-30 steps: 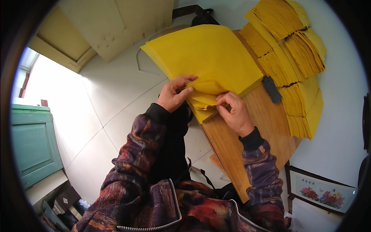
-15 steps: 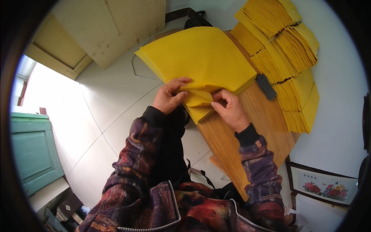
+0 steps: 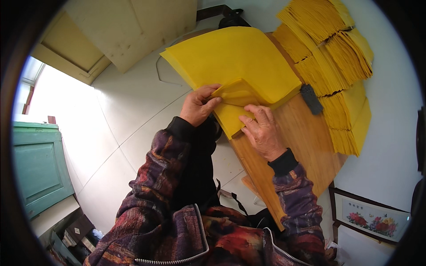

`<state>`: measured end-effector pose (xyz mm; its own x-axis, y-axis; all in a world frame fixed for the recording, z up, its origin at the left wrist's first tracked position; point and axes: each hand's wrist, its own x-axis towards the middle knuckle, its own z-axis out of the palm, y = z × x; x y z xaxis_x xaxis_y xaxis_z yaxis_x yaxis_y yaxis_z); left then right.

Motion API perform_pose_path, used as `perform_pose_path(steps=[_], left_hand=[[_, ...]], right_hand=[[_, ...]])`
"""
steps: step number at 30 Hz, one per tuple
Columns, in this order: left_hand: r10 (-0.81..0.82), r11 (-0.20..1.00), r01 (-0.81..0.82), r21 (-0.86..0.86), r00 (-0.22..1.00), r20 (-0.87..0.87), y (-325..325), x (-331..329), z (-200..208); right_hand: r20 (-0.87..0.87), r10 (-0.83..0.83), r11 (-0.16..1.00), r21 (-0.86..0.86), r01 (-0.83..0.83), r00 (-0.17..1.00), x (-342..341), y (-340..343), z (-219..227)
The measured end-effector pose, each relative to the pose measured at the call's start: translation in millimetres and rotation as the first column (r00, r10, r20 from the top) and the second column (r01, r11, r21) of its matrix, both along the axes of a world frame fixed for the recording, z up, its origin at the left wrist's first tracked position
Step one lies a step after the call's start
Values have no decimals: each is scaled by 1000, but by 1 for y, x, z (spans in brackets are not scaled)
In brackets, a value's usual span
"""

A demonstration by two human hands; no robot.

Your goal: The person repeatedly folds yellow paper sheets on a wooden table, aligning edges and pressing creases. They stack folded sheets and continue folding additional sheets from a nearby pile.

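A thick stack of large yellow paper sheets (image 3: 239,53) lies across the wooden table, its near corner jutting past the edge. At that near end the top sheet is turned up into a raised fold (image 3: 242,91). My left hand (image 3: 198,105) is closed at the fold's left side, pinching the yellow paper between thumb and fingers. My right hand (image 3: 262,132) rests over the stack's near corner, just below the fold. Its fingers are bent and apart, fingertips at the paper, with nothing visibly gripped.
Tied bundles of folded yellow paper (image 3: 328,53) are piled at the table's right, against the wall. A dark grey block (image 3: 311,99) lies between them and the stack. Bare wood of the table (image 3: 306,146) shows nearer me. A green cabinet (image 3: 42,164) stands far left.
My right hand has let go of the folded paper edge and moved slightly down, its fingers spreading. The fold now stands higher, tipped away from me. My left hand keeps its pinch.
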<state>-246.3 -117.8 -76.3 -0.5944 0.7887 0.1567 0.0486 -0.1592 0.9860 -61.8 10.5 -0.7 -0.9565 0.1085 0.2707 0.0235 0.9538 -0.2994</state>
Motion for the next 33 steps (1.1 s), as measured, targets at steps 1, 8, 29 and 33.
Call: perform_pose_path(steps=[1,8,29,33], left_hand=[[-3,1000,3,-1,1000,-2,0,0,1],[-19,999,20,-30,999,35,-2,0,5],[-236,972,230,56,961,143,-14,-9,11],[-167,980,159,116,984,62,-5,-3,0]], right_hand=[[9,9,1000,-1,-9,1000,0,1,0],[-65,68,993,105,-61,996,-4,11,-3],[31,-108,882,-459,110,994,-15,20,4],[36,-112,894,-432,116,993,-15,19,6]])
